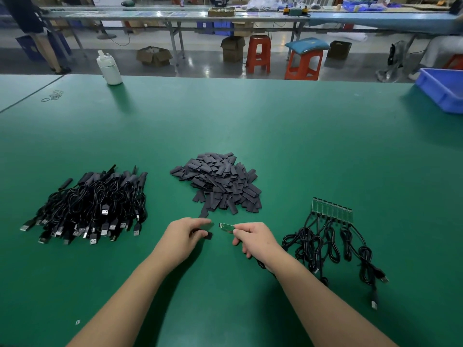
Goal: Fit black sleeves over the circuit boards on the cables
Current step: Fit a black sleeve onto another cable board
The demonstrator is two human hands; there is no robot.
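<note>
Left hand [185,234]: fingers curled, pinching a black sleeve [208,235] just in front of the sleeve pile; the sleeve's open end faces the right hand.
Right hand [253,237]: fingers curled round the base of a green circuit board [226,227], whose free end points left toward the sleeve; the two are near but apart.
Held cable [263,266]: runs back under the right wrist, mostly hidden.
Sleeve pile [220,185]: loose heap of flat black sleeves at mid-desk, beyond both hands.
Bare boards [332,210]: a row of green boards side by side on the right, their black cables [333,246] trailing toward the desk's near edge.
Finished cables [92,206]: a black tangle on the left, USB plugs toward the near side.
Desk [275,126]: green mat.
White bottle [110,68]: upright at the far left edge.
Blue bin [441,90]: far right corner.
</note>
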